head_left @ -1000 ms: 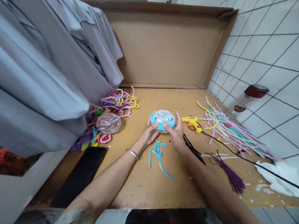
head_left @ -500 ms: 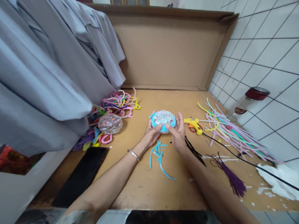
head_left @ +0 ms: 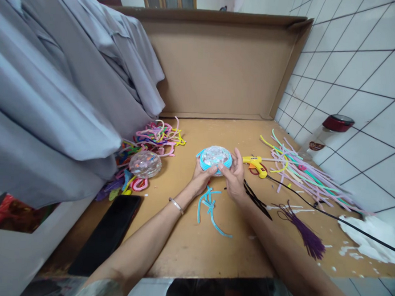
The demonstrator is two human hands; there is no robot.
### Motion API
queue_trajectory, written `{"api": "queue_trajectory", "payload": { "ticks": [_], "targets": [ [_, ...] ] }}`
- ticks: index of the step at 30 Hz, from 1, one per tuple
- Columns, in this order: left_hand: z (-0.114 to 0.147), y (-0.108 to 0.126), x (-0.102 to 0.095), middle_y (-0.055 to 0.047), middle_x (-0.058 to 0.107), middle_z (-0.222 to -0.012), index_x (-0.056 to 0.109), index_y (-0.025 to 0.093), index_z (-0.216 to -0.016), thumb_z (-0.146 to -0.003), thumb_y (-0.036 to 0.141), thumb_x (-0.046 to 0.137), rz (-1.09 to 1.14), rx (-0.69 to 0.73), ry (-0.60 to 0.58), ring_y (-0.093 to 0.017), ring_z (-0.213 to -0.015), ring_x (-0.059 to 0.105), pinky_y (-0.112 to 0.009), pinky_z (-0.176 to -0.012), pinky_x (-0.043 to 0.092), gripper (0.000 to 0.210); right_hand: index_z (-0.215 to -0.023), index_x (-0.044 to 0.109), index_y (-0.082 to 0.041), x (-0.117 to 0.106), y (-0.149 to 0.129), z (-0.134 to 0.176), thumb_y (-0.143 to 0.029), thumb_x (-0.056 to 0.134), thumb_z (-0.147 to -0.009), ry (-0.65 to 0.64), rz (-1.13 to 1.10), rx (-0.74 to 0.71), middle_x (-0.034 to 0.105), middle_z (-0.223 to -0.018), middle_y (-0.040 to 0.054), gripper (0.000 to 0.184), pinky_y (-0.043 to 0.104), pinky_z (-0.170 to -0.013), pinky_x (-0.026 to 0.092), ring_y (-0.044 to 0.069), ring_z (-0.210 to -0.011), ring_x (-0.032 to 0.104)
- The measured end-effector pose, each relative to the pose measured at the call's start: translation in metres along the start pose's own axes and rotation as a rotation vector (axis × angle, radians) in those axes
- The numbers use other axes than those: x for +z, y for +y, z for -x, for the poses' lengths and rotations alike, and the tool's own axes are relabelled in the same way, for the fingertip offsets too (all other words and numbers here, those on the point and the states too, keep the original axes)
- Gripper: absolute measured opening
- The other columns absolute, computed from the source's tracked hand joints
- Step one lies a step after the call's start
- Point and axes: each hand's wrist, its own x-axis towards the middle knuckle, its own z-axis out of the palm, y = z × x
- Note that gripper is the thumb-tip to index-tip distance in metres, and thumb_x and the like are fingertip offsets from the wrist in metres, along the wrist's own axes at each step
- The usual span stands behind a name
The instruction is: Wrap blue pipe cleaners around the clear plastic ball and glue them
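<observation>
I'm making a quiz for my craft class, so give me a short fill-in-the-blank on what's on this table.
1. Both hands, the left hand and the right hand, hold a faceted dome wrapped in ____ pipe cleaner.
2. The glue gun right of the dome is ____ in colour.
3. The tassel by the right forearm is ____.
4. The dark phone lies beside the person's ____ forearm.

Missing words: blue; yellow; purple; left

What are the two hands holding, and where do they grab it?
Both the left hand and right hand hold the blue-wrapped shiny dome by its near lower rim.
</observation>
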Motion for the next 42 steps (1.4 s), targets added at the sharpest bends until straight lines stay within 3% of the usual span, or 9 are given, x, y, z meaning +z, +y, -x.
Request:
{"api": "queue_trajectory", "payload": {
  "ticks": [4, 10, 16, 21, 25, 31, 38, 42],
  "targets": [
    [0.000, 0.006, 0.004, -0.012, 0.069, -0.130, 0.047, 0.025, -0.139, -0.055, 0.041, 0.096, 0.020, 0.019, -0.026, -0.033, -0.125, 0.063, -0.049, -0.110, 0.046, 0.098, -0.149, 0.038, -0.026, 0.001, -0.004, 0.000, -0.045, 0.087, -0.061, -0.014, -0.016, -0.008, 0.051, -0.144, 0.0126, 0.102, 0.048, -0.117, 0.040, 0.029, -0.136, 0.050],
    [-0.001, 0.009, 0.007, -0.014, 0.071, -0.126, 0.050, 0.022, -0.137, -0.055, 0.042, 0.095, 0.048, -0.012, -0.051, -0.036, -0.129, 0.060, -0.052, -0.110, 0.045, 0.095, -0.142, 0.044, -0.026, -0.002, -0.002, -0.006, -0.053, 0.079, -0.071, 0.020, -0.056, 0.044, 0.057, -0.136, 0.0120, 0.083, 0.049, -0.117, 0.041, 0.027, -0.132, 0.054],
    [-0.001, 0.009, 0.004, -0.012, 0.072, -0.126, 0.052, 0.023, -0.136, -0.056, 0.045, 0.093, 0.047, -0.051, -0.037, -0.036, -0.131, 0.059, -0.051, -0.112, 0.045, 0.093, -0.146, 0.040, -0.025, 0.000, 0.004, 0.000, -0.051, 0.089, -0.059, -0.041, 0.085, -0.021, 0.045, -0.152, 0.0143, 0.103, 0.048, -0.121, 0.036, 0.030, -0.141, 0.045],
    [-0.005, 0.012, -0.003, -0.013, 0.072, -0.127, 0.058, 0.018, -0.132, -0.054, 0.049, 0.093, 0.099, -0.132, -0.100, -0.038, -0.136, 0.055, -0.051, -0.114, 0.045, 0.091, -0.138, 0.046, -0.027, -0.003, -0.001, -0.007, -0.049, 0.087, -0.062, -0.012, 0.032, -0.004, 0.057, -0.131, 0.0100, 0.089, 0.046, -0.115, 0.043, 0.026, -0.125, 0.057],
    [-0.007, 0.011, -0.006, -0.015, 0.070, -0.130, 0.061, 0.015, -0.128, -0.055, 0.052, 0.092, 0.108, -0.155, -0.130, -0.040, -0.138, 0.052, -0.052, -0.115, 0.045, 0.088, -0.132, 0.052, -0.028, -0.005, -0.003, -0.010, -0.051, 0.083, -0.067, 0.008, 0.000, 0.010, 0.060, -0.122, 0.0078, 0.076, 0.046, -0.112, 0.045, 0.024, -0.121, 0.058],
    [-0.006, 0.009, -0.006, -0.014, 0.069, -0.132, 0.060, 0.018, -0.131, -0.056, 0.050, 0.092, 0.083, -0.153, -0.112, -0.039, -0.135, 0.055, -0.052, -0.115, 0.045, 0.088, -0.141, 0.045, -0.027, 0.003, -0.002, 0.001, -0.047, 0.088, -0.060, -0.014, 0.038, 0.016, 0.051, -0.142, 0.0115, 0.094, 0.047, -0.117, 0.041, 0.028, -0.134, 0.051],
    [-0.007, 0.011, -0.004, -0.014, 0.072, -0.126, 0.059, 0.017, -0.132, -0.053, 0.052, 0.093, 0.099, -0.153, -0.112, -0.039, -0.134, 0.056, -0.051, -0.115, 0.045, 0.093, -0.144, 0.042, -0.030, 0.000, -0.004, -0.004, -0.050, 0.085, -0.065, -0.004, 0.012, 0.041, 0.054, -0.137, 0.0098, 0.092, 0.047, -0.115, 0.044, 0.027, -0.131, 0.054],
    [-0.004, 0.009, -0.001, -0.013, 0.071, -0.129, 0.059, 0.019, -0.133, -0.055, 0.049, 0.093, 0.087, -0.116, -0.099, -0.038, -0.134, 0.056, -0.051, -0.114, 0.046, 0.091, -0.148, 0.039, -0.027, 0.000, 0.000, 0.000, -0.051, 0.088, -0.061, -0.027, 0.090, 0.000, 0.046, -0.149, 0.0129, 0.103, 0.048, -0.119, 0.039, 0.030, -0.138, 0.049]
  ]
}}
